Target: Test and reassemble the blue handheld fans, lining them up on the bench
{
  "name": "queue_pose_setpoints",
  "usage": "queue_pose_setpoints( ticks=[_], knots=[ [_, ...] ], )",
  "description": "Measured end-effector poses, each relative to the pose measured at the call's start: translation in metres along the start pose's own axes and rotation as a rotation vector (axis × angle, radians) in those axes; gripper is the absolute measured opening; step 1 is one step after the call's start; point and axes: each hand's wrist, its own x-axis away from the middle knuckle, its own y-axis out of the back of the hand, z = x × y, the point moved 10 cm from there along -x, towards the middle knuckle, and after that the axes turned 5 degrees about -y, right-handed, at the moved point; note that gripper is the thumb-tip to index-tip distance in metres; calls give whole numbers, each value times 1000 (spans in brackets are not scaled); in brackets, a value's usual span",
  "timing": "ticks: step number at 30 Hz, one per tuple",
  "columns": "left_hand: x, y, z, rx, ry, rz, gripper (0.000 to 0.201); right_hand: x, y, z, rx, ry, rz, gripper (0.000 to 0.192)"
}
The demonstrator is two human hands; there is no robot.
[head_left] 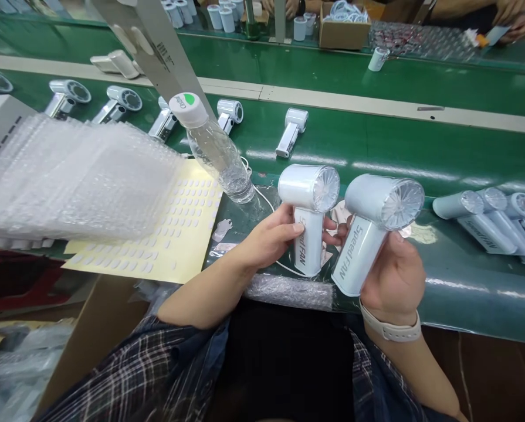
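While both hands are raised over the near edge of the green table (pixel 447 305), each one supports a handheld fan. The left hand (pixel 268 239) holds the left fan (pixel 314 220): the thumb lies flat on the front of the handle, and the fingers wrap behind it, with tips showing at the far side. The right hand (pixel 396 278) holds the right fan (pixel 368 225), its fingers closed around the handle from behind and partly hidden by it.

Both fans consist of a smooth, pale blue cylindrical head set across a flattened handle lettered "Speed FAN". Clear film covers each round face in radial pleats. The right fan is tilted; the left fan is nearer upright.

Left of the hands, a clear plastic bottle (pixel 220 155) with a white cap stands beside a yellow sheet (pixel 192 246) bearing rows of small pale oval stickers. A stack of translucent bubble-wrap pouches (pixel 81 181) overlaps this sheet. To the right, further fans (pixel 495 225) lie in a slanted, overlapping row.
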Motion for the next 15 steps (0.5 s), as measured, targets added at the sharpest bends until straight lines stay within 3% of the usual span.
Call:
queue_pose_setpoints(
  ticks=[5,11,15],
  knots=[
    [4,10,0,-49,0,-60,48,6,18,5,-22,56,-177,35],
    [4,15,1,-117,-59,-80,75,2,6,-2,-48,-17,-179,45],
    [0,28,-2,-118,-108,-183,83,-1,-7,-7,-66,-73,-159,50]
  ],
)
